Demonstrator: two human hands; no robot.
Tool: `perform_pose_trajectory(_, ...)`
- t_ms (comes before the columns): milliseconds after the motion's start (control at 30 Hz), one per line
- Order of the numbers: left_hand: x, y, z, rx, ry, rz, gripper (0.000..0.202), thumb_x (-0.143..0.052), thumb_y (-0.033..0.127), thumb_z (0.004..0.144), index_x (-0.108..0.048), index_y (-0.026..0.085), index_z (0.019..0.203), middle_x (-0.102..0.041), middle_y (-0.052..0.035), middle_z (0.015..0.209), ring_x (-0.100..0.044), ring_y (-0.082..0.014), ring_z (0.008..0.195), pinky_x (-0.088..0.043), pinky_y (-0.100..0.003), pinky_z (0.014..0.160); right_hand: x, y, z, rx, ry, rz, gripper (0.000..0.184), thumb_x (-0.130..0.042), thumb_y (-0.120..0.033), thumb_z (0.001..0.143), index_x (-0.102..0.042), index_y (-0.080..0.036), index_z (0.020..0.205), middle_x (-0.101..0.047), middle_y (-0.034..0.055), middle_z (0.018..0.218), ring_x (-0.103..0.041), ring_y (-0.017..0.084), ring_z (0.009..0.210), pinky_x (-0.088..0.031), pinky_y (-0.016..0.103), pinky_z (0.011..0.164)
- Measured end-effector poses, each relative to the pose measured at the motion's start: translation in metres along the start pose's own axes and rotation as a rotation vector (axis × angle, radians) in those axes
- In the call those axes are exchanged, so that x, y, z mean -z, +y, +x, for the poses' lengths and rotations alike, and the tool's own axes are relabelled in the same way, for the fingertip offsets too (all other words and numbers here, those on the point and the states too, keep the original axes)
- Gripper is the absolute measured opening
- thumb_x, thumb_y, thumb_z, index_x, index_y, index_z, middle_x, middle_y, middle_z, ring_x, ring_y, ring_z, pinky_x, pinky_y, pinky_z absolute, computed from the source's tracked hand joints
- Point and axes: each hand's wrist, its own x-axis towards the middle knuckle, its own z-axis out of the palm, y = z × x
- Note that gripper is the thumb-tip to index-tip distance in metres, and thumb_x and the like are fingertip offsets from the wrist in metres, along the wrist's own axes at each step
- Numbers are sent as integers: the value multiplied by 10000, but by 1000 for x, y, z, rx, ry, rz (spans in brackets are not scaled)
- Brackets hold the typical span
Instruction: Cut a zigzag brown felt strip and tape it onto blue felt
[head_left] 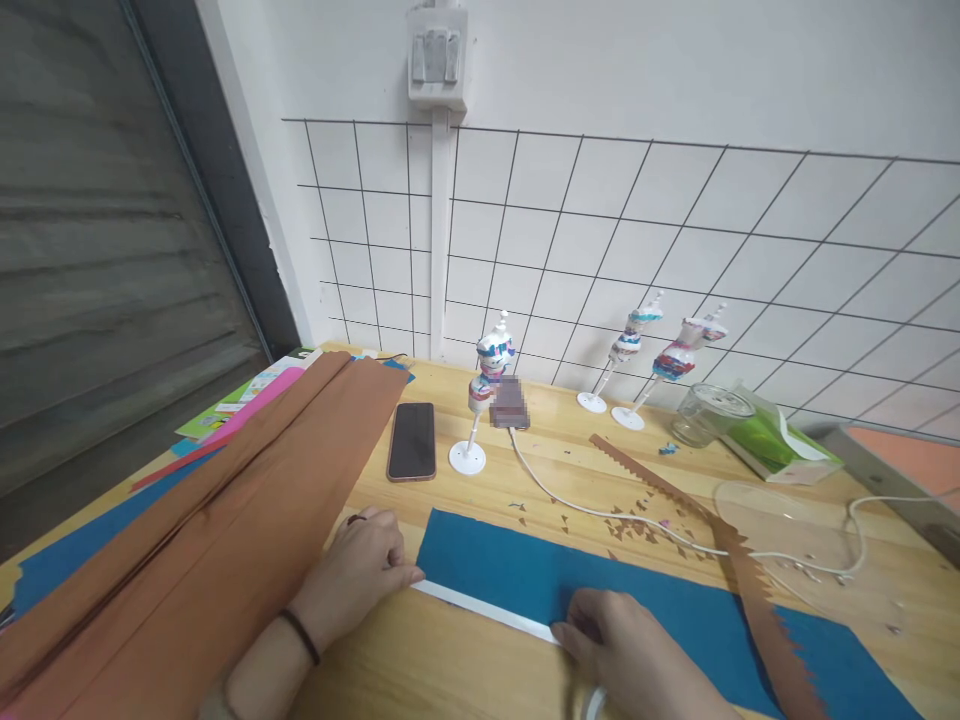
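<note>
A teal strip (495, 555) of crepe-like paper or cloth lies flat across the table's front. Along its near edge runs a narrow white tape (487, 610). My left hand (364, 570), closed, has thumb and fingertips on the tape's left end, at the teal strip's corner. Farther right, my right hand (619, 640) is curled with its fingertips pinching the tape. Part of a white ring, apparently the tape roll (595, 703), shows below that hand. A brown strip with a saw-toothed edge (757, 600) lies over the teal strip's right part.
Folded brown sheets (247, 520) cover the table's left side. Behind stand a black phone (412, 441), a painted mini dress form (491, 365), two more forms, a glass jar (705, 412) and a green tissue pack (780, 440). A white cable (555, 492) crosses brown scraps (637, 525).
</note>
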Motion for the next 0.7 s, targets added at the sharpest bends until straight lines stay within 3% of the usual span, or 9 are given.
perform_pose_trajectory(400,3,1,-2,2,-6,29,249,-563,358,724,-524,189,546,-556,11,704,-505,-169,770,-337,-276,693,3,-1,1,25,-14,-32,227,-452,-260,757,-506,-200,544,-644,38,620,-536,175,589,-264,251,497)
perform_pose_trajectory(533,2,10,-5,16,67,147,83,-566,273,721,-561,192,702,-588,-15,814,-526,-203,857,-382,-320,742,3,0,3,41,-22,-15,195,-476,-244,741,-567,-201,574,-669,29,644,-573,171,609,-286,240,501)
perform_pose_trajectory(567,-1,16,-6,-7,108,207,63,-553,223,726,-575,192,777,-599,-36,901,-521,-224,931,-381,-352,796,3,1,3,47,-21,-11,190,-481,-245,739,-579,-201,582,-675,28,652,-579,171,614,-291,239,505)
perform_pose_trajectory(633,-15,30,-10,-139,167,329,229,-508,111,730,-584,195,929,-564,-72,1128,-443,-266,1121,-306,-431,944,4,0,3,59,-13,-8,188,-484,-240,737,-596,-201,591,-684,31,660,-586,172,619,-298,239,510)
perform_pose_trajectory(700,-36,46,-15,-378,111,368,362,-482,75,741,-550,203,1073,-484,-68,1282,-350,-270,1233,-236,-452,1025,4,-2,3,73,-6,-8,181,-486,-224,729,-613,-198,603,-691,40,667,-590,173,622,-304,239,516)
